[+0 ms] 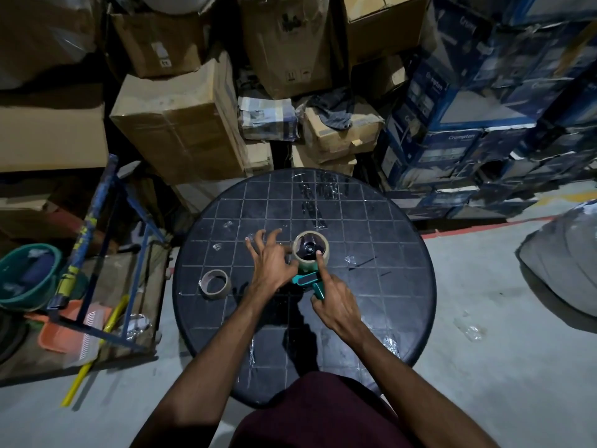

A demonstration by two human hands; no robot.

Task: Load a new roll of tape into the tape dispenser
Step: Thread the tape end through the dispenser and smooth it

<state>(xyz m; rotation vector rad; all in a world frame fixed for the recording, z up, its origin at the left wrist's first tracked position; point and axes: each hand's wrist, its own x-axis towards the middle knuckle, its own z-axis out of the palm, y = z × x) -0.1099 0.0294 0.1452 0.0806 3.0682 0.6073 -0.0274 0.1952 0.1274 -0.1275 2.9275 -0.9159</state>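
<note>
A green tape dispenser (pixel 305 280) lies on the round black table (pixel 387 286). A roll of clear tape (pixel 310 259) sits around the dispenser's dark hub. My right hand (pixel 336 302) grips the green handle, and its index finger reaches up onto the roll's inner rim. My left hand (pixel 269 260) is beside the roll on its left, fingers spread, thumb side against the roll. An empty brown cardboard core (pixel 214 283) lies on the table to the left, apart from both hands.
Scraps of clear tape (pixel 350 259) stick to the tabletop. Cardboard boxes (pixel 181 124) and blue cartons (pixel 484 108) are stacked behind the table. A blue metal frame (pixel 106 253), a green bucket (pixel 19 276) and an orange tray (pixel 64 331) stand at the left.
</note>
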